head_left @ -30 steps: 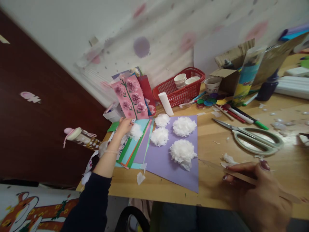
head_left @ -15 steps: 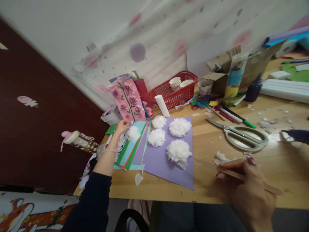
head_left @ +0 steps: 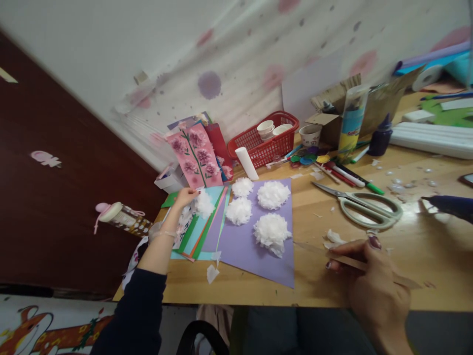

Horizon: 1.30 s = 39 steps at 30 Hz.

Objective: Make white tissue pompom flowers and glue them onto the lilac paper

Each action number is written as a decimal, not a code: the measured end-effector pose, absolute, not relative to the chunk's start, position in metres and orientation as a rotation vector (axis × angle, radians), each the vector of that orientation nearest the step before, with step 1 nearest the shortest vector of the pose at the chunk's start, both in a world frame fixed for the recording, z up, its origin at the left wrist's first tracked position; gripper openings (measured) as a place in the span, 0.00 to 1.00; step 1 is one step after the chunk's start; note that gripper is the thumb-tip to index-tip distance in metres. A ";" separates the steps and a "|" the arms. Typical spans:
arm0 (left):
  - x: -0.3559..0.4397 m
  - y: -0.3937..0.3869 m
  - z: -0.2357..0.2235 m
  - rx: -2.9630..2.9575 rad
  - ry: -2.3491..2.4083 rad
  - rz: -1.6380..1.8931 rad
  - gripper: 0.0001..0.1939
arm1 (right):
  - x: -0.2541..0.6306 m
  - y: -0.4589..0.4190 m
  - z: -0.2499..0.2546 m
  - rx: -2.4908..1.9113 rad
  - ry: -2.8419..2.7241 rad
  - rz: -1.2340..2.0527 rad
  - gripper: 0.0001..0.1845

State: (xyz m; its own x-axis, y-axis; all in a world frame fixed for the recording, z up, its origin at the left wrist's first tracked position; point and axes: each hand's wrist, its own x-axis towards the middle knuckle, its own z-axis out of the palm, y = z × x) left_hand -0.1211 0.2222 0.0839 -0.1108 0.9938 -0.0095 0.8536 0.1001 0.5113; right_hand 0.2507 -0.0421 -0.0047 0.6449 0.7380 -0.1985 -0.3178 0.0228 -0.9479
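In the head view my left hand reaches across to the far left, fingers pinched at the upper edge of a white tissue-paper flower, which rests on a stack of coloured paper. My right hand grips a thin, flat wooden stick low over the tabletop, its narrow tip pointing left toward a purple sheet. Several white paper flowers lie on that sheet. Scissors with pale green handles lie open beyond my right hand.
A pink flower picture leans against the wall. Behind the purple sheet stand a white paper roll and a red basket with cups. Markers, a dark bottle and a dark pointed object are at right. Paper scraps lie near the front edge.
The view has swung right, bringing the dark pointed object in at the right. My left fingertips have moved slightly onto the flower's edge. My right hand keeps the stick in almost the same place.
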 end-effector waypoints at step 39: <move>-0.121 0.111 0.070 2.337 1.618 0.381 0.19 | 0.243 -0.047 0.004 -1.326 -0.401 0.850 0.29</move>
State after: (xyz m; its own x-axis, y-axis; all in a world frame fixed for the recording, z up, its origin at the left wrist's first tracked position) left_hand -0.1207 0.1105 0.0697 0.3405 0.9383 0.0598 0.8664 -0.3378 0.3677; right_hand 0.2429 -0.0466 0.0038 0.6470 0.7349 -0.2034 -0.3100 0.0098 -0.9507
